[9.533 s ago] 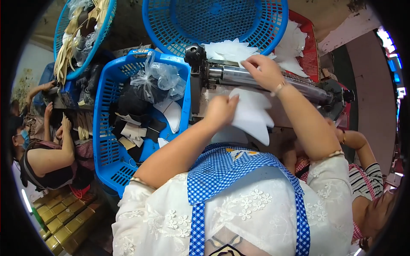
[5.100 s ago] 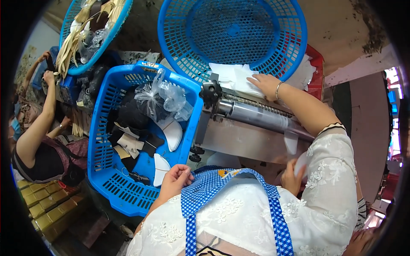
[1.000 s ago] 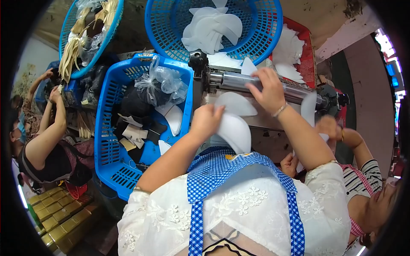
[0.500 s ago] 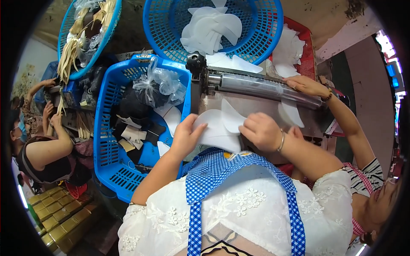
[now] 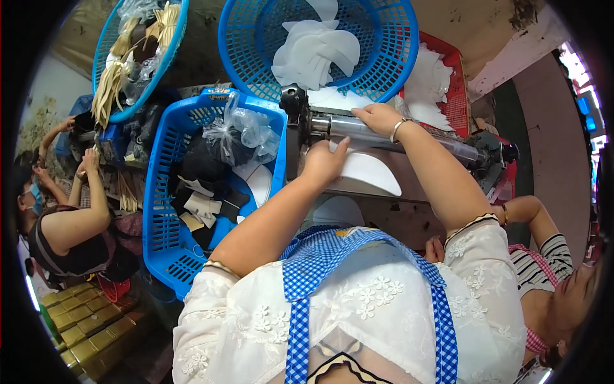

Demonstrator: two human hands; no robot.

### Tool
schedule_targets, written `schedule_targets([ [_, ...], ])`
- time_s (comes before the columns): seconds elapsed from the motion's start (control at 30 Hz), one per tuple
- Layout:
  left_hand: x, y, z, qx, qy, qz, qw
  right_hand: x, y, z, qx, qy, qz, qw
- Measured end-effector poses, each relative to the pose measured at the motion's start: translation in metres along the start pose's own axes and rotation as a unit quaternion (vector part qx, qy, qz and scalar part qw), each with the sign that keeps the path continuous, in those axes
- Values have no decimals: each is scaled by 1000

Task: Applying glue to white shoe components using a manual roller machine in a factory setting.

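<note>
My left hand (image 5: 324,161) is closed on a white crescent-shaped sheet piece (image 5: 371,171), thumb on top, in front of a metal roller machine (image 5: 364,131). Whether it holds one layer or several, I cannot tell. My right hand (image 5: 382,121) reaches across the roller with fingers stretched out, their tips near white pieces (image 5: 336,98) on its far side. Part of those fingers is hidden, and no piece shows in them. Below the machine's near edge, another rounded white piece (image 5: 338,211) lies close to my apron.
A blue round basket (image 5: 256,80) with white cut pieces stands behind the machine, a red basket (image 5: 457,96) beside it. At left, a blue crate (image 5: 165,221) holds scraps and plastic bags. Co-workers sit on both sides; the right one's arm (image 5: 521,211) is close to mine.
Both my hands have moved forward to the roller, the left carrying white material. My right hand has let go of its white piece. The right co-worker's hand has withdrawn from the roller.
</note>
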State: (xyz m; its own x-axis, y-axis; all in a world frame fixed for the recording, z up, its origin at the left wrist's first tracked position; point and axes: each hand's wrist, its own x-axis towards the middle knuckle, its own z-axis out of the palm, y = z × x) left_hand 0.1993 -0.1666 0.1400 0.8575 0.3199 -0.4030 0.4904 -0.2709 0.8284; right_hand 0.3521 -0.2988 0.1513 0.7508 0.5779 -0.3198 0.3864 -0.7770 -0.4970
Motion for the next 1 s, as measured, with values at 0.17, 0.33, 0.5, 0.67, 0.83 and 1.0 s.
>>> schedule_targets([
  [0.17,-45,-52,-47,-114,-134,95,980,-55,-18,15,-58,289,-309,904],
  [0.33,-84,-74,-76,-139,-63,92,984,-117,-16,41,-204,195,-424,860],
  [0.5,-67,-62,-48,-91,-25,147,985,-98,-22,22,-179,322,-295,882],
  [0.67,-56,-51,-32,-116,0,146,983,-114,-27,41,514,-39,-15,857],
  [0.83,-49,-47,-26,-49,-41,77,995,-131,-23,30,589,-59,64,804],
  [1.0,-18,-32,2,159,-9,146,976,-77,0,15,-115,403,-212,883],
])
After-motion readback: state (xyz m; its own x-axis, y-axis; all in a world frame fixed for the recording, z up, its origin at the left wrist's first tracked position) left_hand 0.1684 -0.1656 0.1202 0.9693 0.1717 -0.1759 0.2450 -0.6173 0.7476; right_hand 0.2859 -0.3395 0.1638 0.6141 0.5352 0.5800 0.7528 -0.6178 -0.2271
